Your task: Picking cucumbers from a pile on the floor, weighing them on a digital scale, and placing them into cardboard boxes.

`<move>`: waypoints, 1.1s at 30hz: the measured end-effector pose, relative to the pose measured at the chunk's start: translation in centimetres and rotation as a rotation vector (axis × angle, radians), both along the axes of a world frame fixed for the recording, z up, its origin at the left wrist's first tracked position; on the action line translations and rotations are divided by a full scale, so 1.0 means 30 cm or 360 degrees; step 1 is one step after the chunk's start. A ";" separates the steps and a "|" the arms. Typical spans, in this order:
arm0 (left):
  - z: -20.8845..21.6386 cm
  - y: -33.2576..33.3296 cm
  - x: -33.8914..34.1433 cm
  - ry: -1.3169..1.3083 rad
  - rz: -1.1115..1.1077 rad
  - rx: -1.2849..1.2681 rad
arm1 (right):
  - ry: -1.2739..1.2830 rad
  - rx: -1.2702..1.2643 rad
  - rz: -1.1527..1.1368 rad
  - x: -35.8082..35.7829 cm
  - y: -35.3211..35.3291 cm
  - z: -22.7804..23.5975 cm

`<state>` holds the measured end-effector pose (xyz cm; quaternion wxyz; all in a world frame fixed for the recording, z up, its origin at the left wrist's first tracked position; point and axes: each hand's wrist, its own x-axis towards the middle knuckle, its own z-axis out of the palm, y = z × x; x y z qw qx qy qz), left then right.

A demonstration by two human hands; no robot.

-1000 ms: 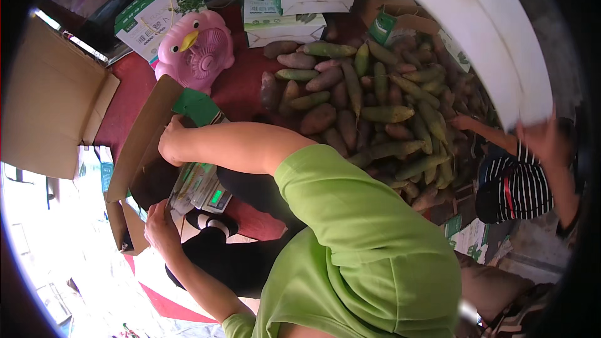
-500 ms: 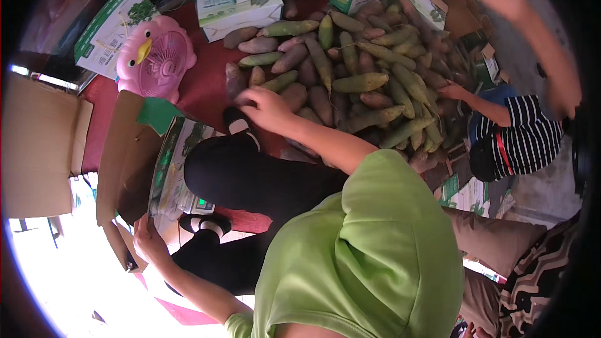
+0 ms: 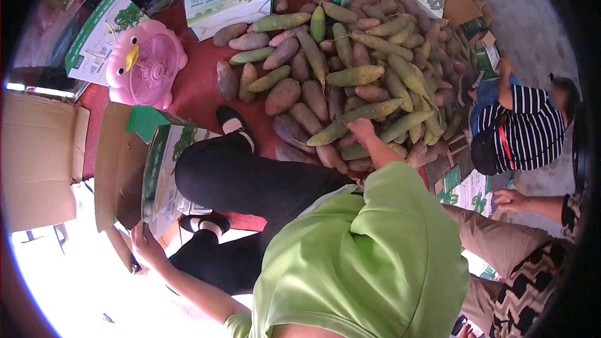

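My left hand (image 3: 148,249) is closed on the near edge of an open cardboard box (image 3: 113,169) standing at the left. My right hand (image 3: 361,130) is at the near side of the radish pile (image 3: 372,94). Its fingers are curled against a long green radish (image 3: 338,128) that lies slanted on top; how far they reach around it is hidden. The pile mixes long green radishes with shorter reddish-purple ones, such as the thick one (image 3: 283,97) by its left edge. Inside the box the view is mostly dark.
A pink animal-shaped fan (image 3: 150,66) stands at the far left. White-and-green cartons (image 3: 228,9) are stacked behind the pile. Another person in a striped shirt (image 3: 526,131) is at the right, and a second person's hand (image 3: 510,200) shows nearer. My legs (image 3: 250,169) lie between box and pile.
My right hand has moved right, from beside my shoe at the pile's left edge onto the green radish. My left hand stays on the box. The striped-shirt person's raised arm has come down.
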<state>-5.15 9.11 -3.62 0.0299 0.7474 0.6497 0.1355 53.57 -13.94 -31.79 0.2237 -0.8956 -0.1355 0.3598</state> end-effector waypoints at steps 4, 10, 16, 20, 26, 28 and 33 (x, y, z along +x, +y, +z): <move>-0.033 0.018 0.020 -0.0119 -0.0065 0.0049 | 0.0177 0.0069 -0.1091 0.122 -0.094 0.031; -0.038 0.014 -0.001 -0.0109 -0.0041 0.0056 | 0.0264 0.0266 -0.1669 0.153 -0.048 0.133; -0.012 -0.017 -0.014 -0.0065 0.0128 -0.0019 | 0.0485 0.0672 -0.1856 0.212 0.002 0.049; 0.018 0.008 0.097 -0.0051 0.0160 0.0005 | 0.0369 0.0676 -0.1802 0.257 -0.030 0.057; 0.084 -0.007 0.133 0.0034 0.0242 -0.0048 | -0.0101 0.0853 -0.0654 0.126 0.171 0.186; 0.074 -0.009 0.119 -0.0003 0.0216 -0.0043 | -0.0153 0.0926 -0.0277 0.088 0.257 0.222; 0.070 -0.018 0.111 0.0051 0.0238 -0.0045 | 0.0048 0.1375 0.0232 -0.166 0.565 0.675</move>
